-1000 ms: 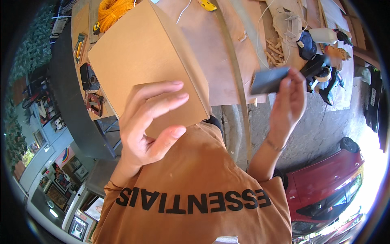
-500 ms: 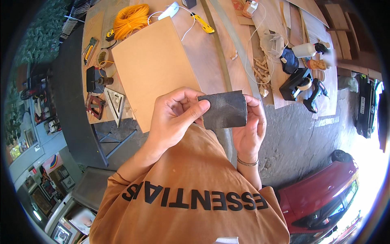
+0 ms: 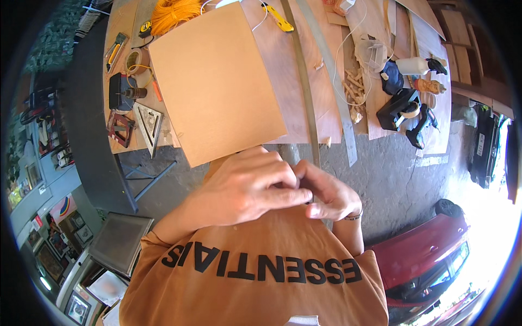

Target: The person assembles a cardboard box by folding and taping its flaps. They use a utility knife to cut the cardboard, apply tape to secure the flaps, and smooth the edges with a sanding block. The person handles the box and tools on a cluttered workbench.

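My left hand (image 3: 247,187) and my right hand (image 3: 330,191) meet in front of my brown shirt, fingers curled together. Between them is the dark grey sandpaper, folded small and almost wholly covered by the fingers; only a dark sliver shows by the left fingertip. Both hands are closed on it. Just beyond the hands lies a flat tan board (image 3: 217,87), its near corner sticking out past the table edge.
On the wooden worktable, left, are a set square (image 3: 148,127), a red corner clamp (image 3: 120,129) and a tape roll (image 3: 137,61). Orange cord (image 3: 175,15) and a yellow cutter (image 3: 278,17) lie farther back. A long metal ruler (image 3: 333,81), wood scraps (image 3: 353,87) and a cordless drill (image 3: 421,126) lie right.
Both hands have come down closer to my body and closed together. The sandpaper, held out flat before, is now folded inside the fingers. The view has shifted slightly.
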Available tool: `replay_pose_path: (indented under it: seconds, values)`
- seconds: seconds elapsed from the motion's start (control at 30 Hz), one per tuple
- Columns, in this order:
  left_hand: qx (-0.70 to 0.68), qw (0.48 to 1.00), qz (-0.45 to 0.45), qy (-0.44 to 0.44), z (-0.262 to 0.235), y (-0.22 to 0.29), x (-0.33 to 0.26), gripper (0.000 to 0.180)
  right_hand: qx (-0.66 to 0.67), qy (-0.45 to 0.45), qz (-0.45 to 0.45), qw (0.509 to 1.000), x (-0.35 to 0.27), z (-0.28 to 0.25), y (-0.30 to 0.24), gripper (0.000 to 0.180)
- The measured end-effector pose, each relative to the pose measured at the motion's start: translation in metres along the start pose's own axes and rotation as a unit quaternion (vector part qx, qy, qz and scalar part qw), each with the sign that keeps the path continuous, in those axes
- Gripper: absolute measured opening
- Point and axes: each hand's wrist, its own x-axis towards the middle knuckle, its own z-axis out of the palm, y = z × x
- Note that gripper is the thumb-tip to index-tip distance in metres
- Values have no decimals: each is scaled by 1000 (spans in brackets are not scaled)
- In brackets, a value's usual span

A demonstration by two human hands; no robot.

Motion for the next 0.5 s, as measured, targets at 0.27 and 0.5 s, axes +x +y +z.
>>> replay_pose_path:
  seconds: [0.27, 0.5]
  values:
    - [-5, 999, 11, 38, -8, -14, -16, 24, 15, 188, -29, 982, 5, 41, 2, 77]
    - [-6, 993, 49, 107, -4, -24, -22, 21, -44, 61, -20, 997, 7, 25, -12, 61]
